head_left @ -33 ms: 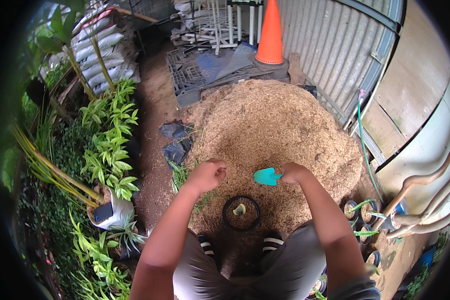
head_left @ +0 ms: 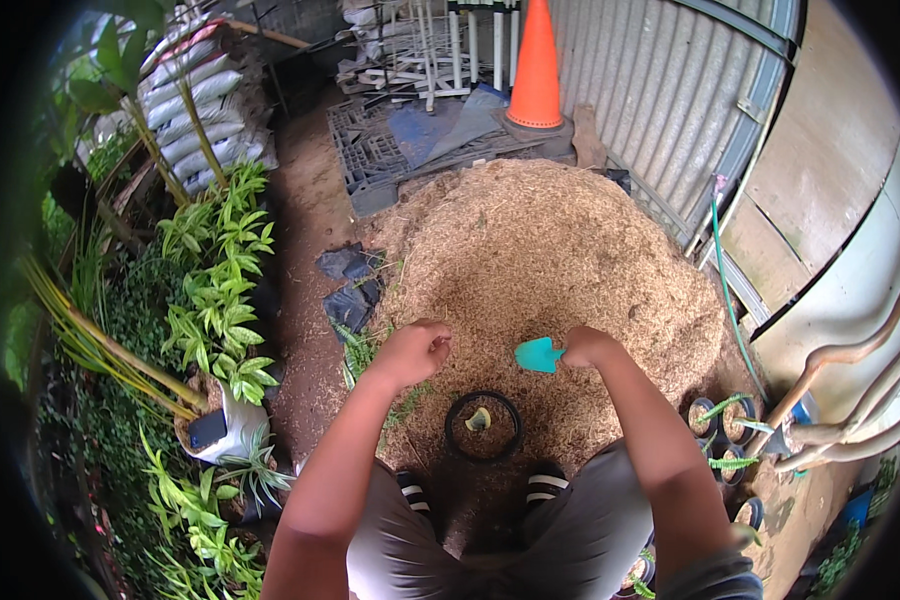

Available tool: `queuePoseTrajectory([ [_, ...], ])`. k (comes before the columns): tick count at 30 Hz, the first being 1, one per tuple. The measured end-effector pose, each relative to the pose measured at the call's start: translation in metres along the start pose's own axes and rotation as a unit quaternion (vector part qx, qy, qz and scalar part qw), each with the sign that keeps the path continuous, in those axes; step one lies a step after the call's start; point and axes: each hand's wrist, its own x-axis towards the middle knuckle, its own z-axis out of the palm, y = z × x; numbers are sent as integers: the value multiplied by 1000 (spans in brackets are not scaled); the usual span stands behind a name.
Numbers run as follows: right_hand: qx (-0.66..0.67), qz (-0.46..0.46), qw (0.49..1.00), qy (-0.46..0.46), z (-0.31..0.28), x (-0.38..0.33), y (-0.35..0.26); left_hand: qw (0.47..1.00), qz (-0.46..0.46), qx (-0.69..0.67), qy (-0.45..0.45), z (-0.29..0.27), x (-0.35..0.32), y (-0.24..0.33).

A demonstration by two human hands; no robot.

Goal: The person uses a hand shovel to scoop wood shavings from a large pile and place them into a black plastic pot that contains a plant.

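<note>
My right hand [head_left: 588,348] is wrapped round the handle of a small teal hand trowel [head_left: 538,355]. The trowel's blade points left over a mound of light brown, chaff-like material [head_left: 530,240]. Level with it on the left, my left hand [head_left: 417,352] hovers with fingers curled in, and nothing shows between them. Below and between both hands stands a round black plant pot [head_left: 517,430], seen from above. Inside that pot lies a small pale yellowish piece [head_left: 479,419] with a dark patch; its kind is unclear.
My striped shoes [head_left: 545,485] flank the pot. Leafy plants [head_left: 215,330] line the left side, beside a white planter [head_left: 240,430] with a dark phone-like object [head_left: 208,427] on it. Small potted ferns [head_left: 735,420] stand at right. An orange cone [head_left: 536,80] and stacked sacks [head_left: 200,110] are behind.
The trowel blade has shifted slightly to the right and turned a little in my right hand's grip. My left hand and the pot stay practically where they were.
</note>
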Motion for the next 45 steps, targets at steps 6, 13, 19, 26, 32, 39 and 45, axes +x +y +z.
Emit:
queuePoseTrajectory([
  [6,-33,-2,999,-3,6,8,0,999,4,13,-30,5,-1,0],
  [13,-46,-86,993,73,-4,-20,-32,999,11,-11,-43,0,-9,7],
  [19,-27,-70,997,14,8,-6,-52,997,-13,-15,-68,2,-11,11],
  [26,-11,-101,994,27,-15,-44,-62,998,6,16,-58,2,-12,9],
  [32,-123,-151,979,-64,38,-19,-89,997,-24,-6,-70,2,-10,16],
  [39,12,-164,986,28,3,-30,-89,998,2,-15,-55,4,-15,2],
  [45,-21,-101,993,54,-3,-15,-45,998,-12,-6,-64,5,-14,1],
])
